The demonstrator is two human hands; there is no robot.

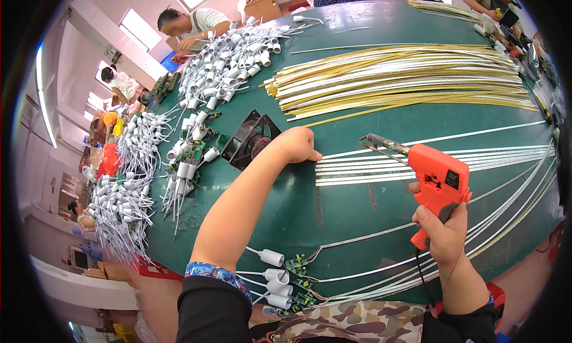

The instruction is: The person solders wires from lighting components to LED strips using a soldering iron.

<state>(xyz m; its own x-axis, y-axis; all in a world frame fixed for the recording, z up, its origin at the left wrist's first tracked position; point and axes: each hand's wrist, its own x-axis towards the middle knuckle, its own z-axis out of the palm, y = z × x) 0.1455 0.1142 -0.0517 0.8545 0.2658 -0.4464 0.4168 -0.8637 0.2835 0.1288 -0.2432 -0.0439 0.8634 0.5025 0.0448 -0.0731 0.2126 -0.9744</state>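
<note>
My right hand [444, 230] is wrapped round the grip of a red soldering gun [438, 179], its metal tip [372, 141] pointing left above the table. Closed and bent at the fingers, my left hand [297, 145] pinches the left end of a thin white LED strip [351, 154]. That strip lies at the top of a row of several parallel strips [369, 175], their left ends nearly lined up. Just left of my left hand stands a square black fan [249, 141], partly hidden behind my forearm.
Yellow and white strips [399, 78] lie bundled at the back of the green table [357, 224]. Heaps of white lamp sockets with wires [220, 66] cover its left side. Near me, sockets [277, 283] and green circuit boards [296, 264] are wired to strips. A co-worker [199, 27] sits at the far left.
</note>
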